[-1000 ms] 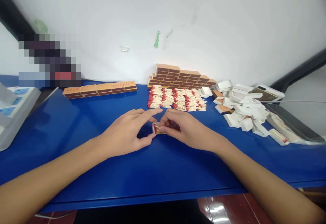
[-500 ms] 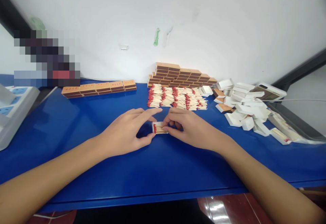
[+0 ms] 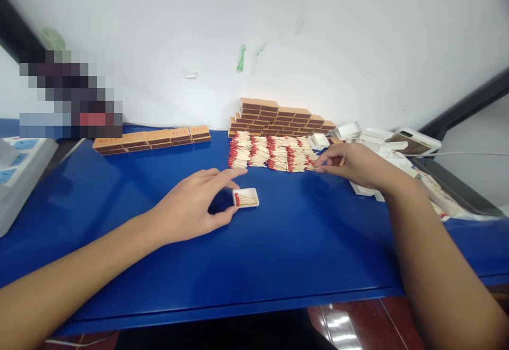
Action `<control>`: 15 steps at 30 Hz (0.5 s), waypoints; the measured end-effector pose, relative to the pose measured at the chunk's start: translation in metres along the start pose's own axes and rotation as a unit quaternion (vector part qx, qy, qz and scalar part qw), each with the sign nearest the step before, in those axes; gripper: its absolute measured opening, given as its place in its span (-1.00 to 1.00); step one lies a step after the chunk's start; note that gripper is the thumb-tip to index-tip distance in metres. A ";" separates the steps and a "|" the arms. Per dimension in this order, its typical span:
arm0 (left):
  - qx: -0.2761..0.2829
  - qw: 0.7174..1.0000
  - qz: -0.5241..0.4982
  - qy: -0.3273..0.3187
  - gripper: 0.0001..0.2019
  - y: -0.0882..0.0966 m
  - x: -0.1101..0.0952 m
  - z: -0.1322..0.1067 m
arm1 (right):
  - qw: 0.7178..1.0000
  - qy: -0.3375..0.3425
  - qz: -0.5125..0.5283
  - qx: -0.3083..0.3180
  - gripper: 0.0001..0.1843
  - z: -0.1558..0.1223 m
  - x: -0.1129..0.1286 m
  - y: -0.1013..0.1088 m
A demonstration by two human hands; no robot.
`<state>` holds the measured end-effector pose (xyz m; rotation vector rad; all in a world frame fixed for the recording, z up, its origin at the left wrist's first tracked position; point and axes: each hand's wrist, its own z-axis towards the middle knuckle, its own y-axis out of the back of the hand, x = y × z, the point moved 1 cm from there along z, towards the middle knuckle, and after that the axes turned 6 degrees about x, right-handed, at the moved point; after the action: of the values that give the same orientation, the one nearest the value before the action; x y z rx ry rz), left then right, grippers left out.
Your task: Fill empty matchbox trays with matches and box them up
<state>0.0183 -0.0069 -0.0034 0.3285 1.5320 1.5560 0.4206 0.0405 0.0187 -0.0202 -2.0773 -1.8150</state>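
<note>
My left hand (image 3: 199, 201) lies on the table with thumb and fingers curved around the left end of a small white matchbox tray (image 3: 250, 192), gripping it lightly. Inside the tray, red-headed matches (image 3: 247, 201) lie along the front side, heads to the left. My right hand (image 3: 353, 163) is at the right end of a broad pile of matches (image 3: 279, 154), its thumb and fingertips pinched on match ends there. How many matches it grips is hidden.
Behind the pile stand stacked matchboxes (image 3: 274, 116). A row of matchboxes (image 3: 153, 138) runs along the back left. White empty trays (image 3: 382, 148) lie heaped at the right, beside a phone (image 3: 415, 143). A power strip (image 3: 27, 175) sits at the left edge of the blue table (image 3: 199, 270).
My right hand has left the tray and moved right and back to the end of the match pile. The left hand stays at the tray, whose matches now show fully.
</note>
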 end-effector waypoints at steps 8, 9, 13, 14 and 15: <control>-0.005 1.000 0.001 -0.004 -0.37 0.000 0.000 0.000 | 0.999 -0.027 -0.008 0.019 -0.79 0.006 0.002 -0.010; -0.004 1.000 0.000 -0.002 -0.36 0.000 0.000 0.001 | 0.999 -0.032 -0.009 0.025 -0.79 0.006 0.003 -0.010; 0.001 1.000 -0.005 0.003 -0.36 0.002 -0.001 0.001 | 0.999 -0.024 -0.003 0.038 -0.77 0.003 0.004 -0.011; 0.003 1.000 -0.006 0.003 -0.36 0.002 -0.001 0.001 | 0.999 -0.019 0.000 0.039 -0.77 0.001 0.004 -0.010; 0.003 1.000 -0.007 0.004 -0.36 0.002 -0.001 0.001 | 0.999 -0.016 0.004 0.037 -0.77 0.000 0.004 -0.009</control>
<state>0.0186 -0.0070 -0.0008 0.3155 1.5420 1.5429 0.4142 0.0376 0.0115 -0.0372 -2.1616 -1.7422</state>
